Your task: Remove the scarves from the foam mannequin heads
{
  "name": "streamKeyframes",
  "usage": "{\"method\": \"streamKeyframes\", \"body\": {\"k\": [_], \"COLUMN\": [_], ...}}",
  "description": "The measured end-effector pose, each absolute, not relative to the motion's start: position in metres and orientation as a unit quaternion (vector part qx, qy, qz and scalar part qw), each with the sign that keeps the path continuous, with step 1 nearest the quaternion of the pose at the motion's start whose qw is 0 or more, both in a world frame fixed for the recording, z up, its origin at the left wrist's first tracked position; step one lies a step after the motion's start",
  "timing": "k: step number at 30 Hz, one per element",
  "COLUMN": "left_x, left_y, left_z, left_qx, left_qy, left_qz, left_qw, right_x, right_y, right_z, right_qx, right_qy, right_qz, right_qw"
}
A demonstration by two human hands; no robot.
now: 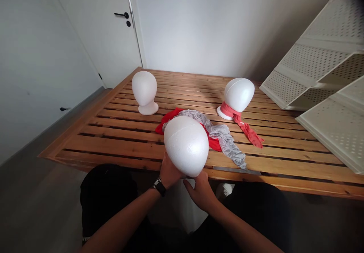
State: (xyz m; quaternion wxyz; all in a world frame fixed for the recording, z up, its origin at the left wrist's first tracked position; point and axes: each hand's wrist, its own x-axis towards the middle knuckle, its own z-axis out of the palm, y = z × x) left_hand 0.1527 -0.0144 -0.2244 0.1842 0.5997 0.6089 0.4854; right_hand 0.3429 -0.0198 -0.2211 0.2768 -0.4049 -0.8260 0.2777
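Note:
A white foam mannequin head [186, 145] is lifted at the near edge of the slatted wooden table [119, 131]. My left hand [169, 173], with a watch on the wrist, grips its lower left side. My right hand [201, 190] cups it from beneath on the right. Behind it lie a red cloth [167, 120] and a grey scarf [224, 137], tangled together on the slats. Another bare foam head [144, 91] stands at the back left. A third foam head [238, 95] stands at the back right with a coral scarf [246, 128] tied round its neck.
White perforated shelf units [321, 74] lean over the table's right side. A white door with a black handle [123, 15] is at the back left, and grey floor runs along the left wall. My dark-clad knees sit just under the table edge.

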Motion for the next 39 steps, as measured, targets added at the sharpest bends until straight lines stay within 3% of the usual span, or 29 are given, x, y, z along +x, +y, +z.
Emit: {"method": "streamKeyframes", "body": {"k": [8,16,39], "left_x": [0.031,-0.112,-0.14], "left_y": [-0.006,0.032,0.062], "left_z": [-0.178,-0.149,-0.187], "left_qx": [0.634,0.542,0.497], "left_qy": [0.573,0.702,0.747], "left_qz": [0.499,0.432,0.392], "left_qw": [0.147,0.163,0.204], "right_x": [0.362,0.364,0.365], "right_y": [0.0,0.009,0.017], "right_z": [-0.22,-0.224,-0.215], "right_qx": [-0.42,-0.432,-0.419], "right_qy": [-0.813,-0.803,-0.816], "right_qz": [0.305,0.326,0.327], "right_qw": [0.263,0.249,0.226]}}
